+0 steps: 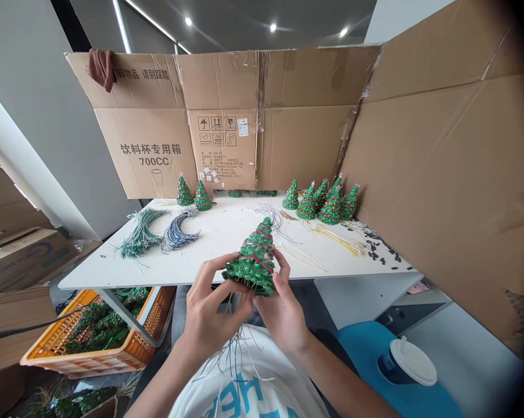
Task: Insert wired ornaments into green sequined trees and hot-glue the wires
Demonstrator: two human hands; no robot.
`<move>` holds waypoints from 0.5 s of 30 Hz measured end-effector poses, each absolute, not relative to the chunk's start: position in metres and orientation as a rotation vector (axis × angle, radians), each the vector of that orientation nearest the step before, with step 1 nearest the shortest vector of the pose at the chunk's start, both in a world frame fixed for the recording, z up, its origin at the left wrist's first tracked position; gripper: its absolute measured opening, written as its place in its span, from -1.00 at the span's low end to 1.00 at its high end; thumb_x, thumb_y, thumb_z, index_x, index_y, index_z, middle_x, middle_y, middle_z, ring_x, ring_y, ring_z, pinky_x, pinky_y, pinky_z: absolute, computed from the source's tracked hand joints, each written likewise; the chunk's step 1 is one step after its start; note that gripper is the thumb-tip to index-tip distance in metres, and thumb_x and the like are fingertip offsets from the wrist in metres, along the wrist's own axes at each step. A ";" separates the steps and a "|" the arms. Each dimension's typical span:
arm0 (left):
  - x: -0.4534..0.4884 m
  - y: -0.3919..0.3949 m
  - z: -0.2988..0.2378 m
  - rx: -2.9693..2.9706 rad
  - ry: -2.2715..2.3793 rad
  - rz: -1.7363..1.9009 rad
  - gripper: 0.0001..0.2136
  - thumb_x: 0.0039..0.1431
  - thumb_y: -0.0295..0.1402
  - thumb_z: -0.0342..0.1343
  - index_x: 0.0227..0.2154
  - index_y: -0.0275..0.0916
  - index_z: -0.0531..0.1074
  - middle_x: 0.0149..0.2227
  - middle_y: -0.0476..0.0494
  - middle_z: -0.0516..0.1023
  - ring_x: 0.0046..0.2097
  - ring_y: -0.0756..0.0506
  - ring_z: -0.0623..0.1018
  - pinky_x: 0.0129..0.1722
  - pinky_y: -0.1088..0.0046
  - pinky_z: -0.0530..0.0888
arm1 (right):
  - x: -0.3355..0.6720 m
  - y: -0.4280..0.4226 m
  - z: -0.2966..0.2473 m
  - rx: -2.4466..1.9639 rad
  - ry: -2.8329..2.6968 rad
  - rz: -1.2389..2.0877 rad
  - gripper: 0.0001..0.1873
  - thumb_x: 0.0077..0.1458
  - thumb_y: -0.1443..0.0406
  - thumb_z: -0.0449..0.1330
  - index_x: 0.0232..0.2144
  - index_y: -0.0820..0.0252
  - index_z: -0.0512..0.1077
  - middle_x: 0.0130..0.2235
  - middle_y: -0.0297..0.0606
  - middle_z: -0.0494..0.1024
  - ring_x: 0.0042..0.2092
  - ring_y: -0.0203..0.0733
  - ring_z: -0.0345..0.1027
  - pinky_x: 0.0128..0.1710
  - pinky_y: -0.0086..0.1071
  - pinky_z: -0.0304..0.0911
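Note:
Both of my hands hold a green beaded Christmas tree [255, 261] with red strands wound around it, gripping it near its base. My left hand [212, 307] wraps its lower left side, and my right hand [283, 307] pinches its lower right side. Loose wire ends hang from the tree's underside past my shirt. On the white table [114, 270], several finished beaded trees [332, 203] stand at the back right, and two more [185, 191] stand at the back left. Bundles of green wire [140, 233] and blue wire [179, 232] lie left of my hands.
Yellow wires [336, 239] and small dark pieces [379, 247] lie at the table's right. Flattened cardboard [222, 116] walls the back and right. An orange crate [100, 339] of beaded trees sits below left. A lidded cup [408, 363] rests on a blue surface [358, 348].

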State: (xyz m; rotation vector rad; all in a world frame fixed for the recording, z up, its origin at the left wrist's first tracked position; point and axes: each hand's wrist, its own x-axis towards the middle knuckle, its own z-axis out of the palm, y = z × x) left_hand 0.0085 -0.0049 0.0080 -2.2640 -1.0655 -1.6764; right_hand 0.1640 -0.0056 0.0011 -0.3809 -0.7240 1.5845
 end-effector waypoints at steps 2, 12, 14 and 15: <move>0.011 -0.006 0.009 -2.247 -1.089 -1.687 -0.88 0.24 -0.50 0.36 -0.23 -0.14 0.61 0.20 -0.24 0.54 0.11 -0.27 0.60 0.06 0.10 0.56 | 0.163 -0.006 0.002 -0.386 -0.718 1.603 -0.47 0.37 0.03 0.34 0.29 -0.32 0.28 0.29 -0.42 0.60 0.28 -0.05 0.50 0.30 -0.01 0.35; 0.021 -0.008 -0.003 -2.048 -1.093 -1.827 -0.83 0.23 -0.54 0.39 -0.36 -0.12 0.61 0.13 -0.22 0.56 0.07 -0.29 0.59 -0.04 0.03 0.55 | 0.159 -0.011 -0.001 -0.397 -0.763 1.651 -0.44 0.34 0.03 0.36 0.28 -0.31 0.26 0.24 -0.36 0.63 0.28 0.03 0.51 0.30 0.06 0.37; 0.021 -0.009 -0.004 -2.034 -1.090 -1.843 -0.83 0.23 -0.55 0.39 -0.38 -0.13 0.60 0.13 -0.22 0.57 0.07 -0.29 0.59 -0.04 0.03 0.55 | 0.160 -0.011 0.000 -0.398 -0.759 1.649 -0.41 0.31 0.04 0.39 0.28 -0.32 0.26 0.25 -0.36 0.62 0.29 0.05 0.50 0.30 0.07 0.37; 0.021 -0.009 -0.004 -2.038 -1.082 -1.845 -0.83 0.23 -0.55 0.39 -0.37 -0.13 0.60 0.13 -0.22 0.57 0.07 -0.29 0.59 -0.04 0.03 0.56 | 0.160 -0.011 0.000 -0.396 -0.752 1.649 -0.39 0.31 0.04 0.40 0.28 -0.32 0.26 0.28 -0.36 0.61 0.30 0.05 0.50 0.30 0.08 0.37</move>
